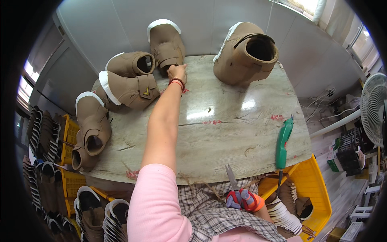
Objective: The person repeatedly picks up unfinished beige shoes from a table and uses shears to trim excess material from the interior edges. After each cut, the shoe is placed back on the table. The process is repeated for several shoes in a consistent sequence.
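Observation:
My left hand (177,72), with a beaded bracelet on its wrist, reaches across the table to the opening of a brown shoe upper (167,45) with a white edge; its fingers are partly hidden, so I cannot tell whether they grip it. My right hand (241,199), in a gloved cover with an orange cuff, holds red-handled scissors (231,177) near my lap, blades pointing up. Several more brown uppers (130,90) lie along the table's left side. A larger brown upper (246,57) stands alone at the back right.
A green corded power tool (283,142) lies at the right of the wood-patterned table (229,145). Below the right edge is a yellow crate (317,193) of stacked uppers. More crates (71,139) and uppers stand at left. A white fan (373,109) is at far right.

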### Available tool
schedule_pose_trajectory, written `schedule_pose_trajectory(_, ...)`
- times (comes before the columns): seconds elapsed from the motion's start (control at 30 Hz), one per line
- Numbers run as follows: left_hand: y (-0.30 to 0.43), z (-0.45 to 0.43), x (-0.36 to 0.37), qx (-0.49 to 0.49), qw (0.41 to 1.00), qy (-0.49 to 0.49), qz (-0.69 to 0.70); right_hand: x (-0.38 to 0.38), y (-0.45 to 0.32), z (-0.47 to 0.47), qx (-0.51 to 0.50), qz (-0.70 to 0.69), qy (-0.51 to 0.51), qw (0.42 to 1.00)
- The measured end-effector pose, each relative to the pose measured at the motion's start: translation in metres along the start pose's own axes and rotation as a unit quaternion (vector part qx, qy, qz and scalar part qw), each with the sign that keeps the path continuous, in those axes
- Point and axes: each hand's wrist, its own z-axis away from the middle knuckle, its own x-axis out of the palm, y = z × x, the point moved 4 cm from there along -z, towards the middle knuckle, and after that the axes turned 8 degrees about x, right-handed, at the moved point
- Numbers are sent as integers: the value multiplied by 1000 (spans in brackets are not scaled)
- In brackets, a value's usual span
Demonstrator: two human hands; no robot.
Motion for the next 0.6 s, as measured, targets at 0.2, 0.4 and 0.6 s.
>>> schedule_pose_trajectory(0.2, -4, 14, -4, 168, 957, 26, -236, -2, -1, -1, 15, -23, -6, 1000)
schedule_pose_trajectory(0.4, -16, 150, -70, 293, 944, -152, -17, -1, 9, 1, 28, -62, -29, 997)
schedule_pose_trajectory(0.6, -40, 326, -248, -122, 851, -276, 431, 7, -13, 16, -97, 73, -14, 993)
